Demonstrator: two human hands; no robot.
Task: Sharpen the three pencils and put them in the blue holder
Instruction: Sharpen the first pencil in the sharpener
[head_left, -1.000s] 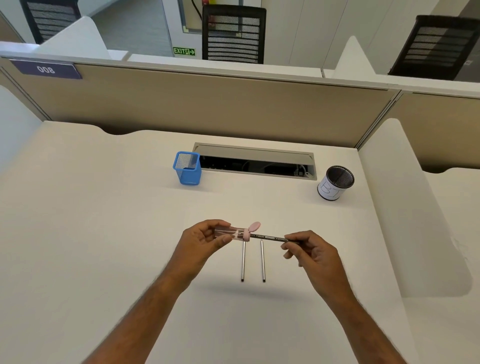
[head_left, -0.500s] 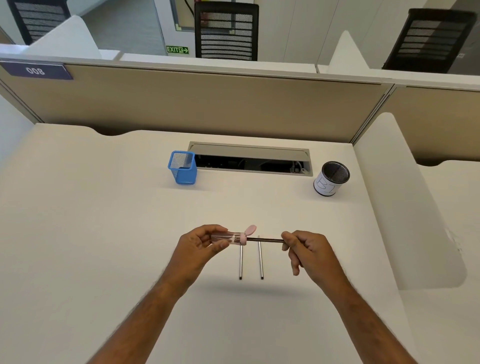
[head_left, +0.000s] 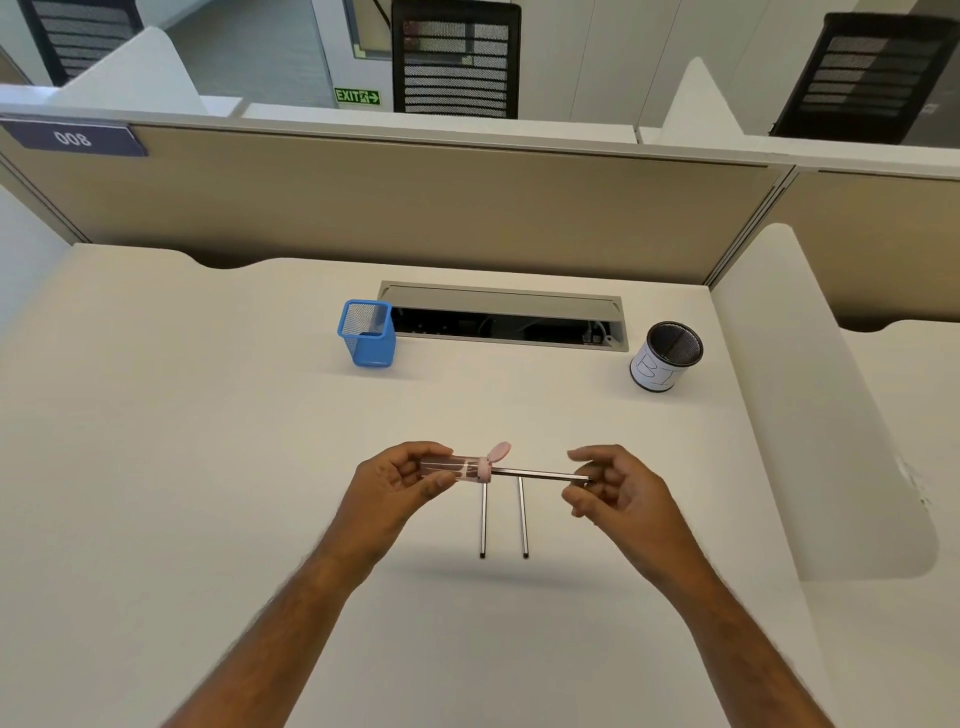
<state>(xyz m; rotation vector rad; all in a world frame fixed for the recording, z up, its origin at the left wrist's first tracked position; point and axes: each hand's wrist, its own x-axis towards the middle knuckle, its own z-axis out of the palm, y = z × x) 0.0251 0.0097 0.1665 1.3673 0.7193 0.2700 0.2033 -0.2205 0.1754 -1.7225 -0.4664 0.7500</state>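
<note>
My left hand (head_left: 395, 486) grips a clear sharpener with a pink cap (head_left: 462, 466), its lid flipped open. A dark pencil (head_left: 540, 474) sticks out of the sharpener to the right, level above the desk. My right hand (head_left: 618, 493) pinches the pencil's far end with its fingertips, other fingers spread. Two more pencils (head_left: 484, 519) (head_left: 522, 517) lie side by side on the desk just below, pointing away from me. The blue mesh holder (head_left: 367, 332) stands farther back, left of centre, and looks empty.
A black mesh cup with a white paper label (head_left: 662, 356) stands at the back right. An open cable tray (head_left: 506, 317) runs along the desk's rear. A beige partition (head_left: 415, 208) closes the back, and a white divider (head_left: 810, 395) borders the right side.
My right hand has turned on the pencil and loosened from a fist to a fingertip pinch near its end. My left hand and the sharpener stayed in place.
</note>
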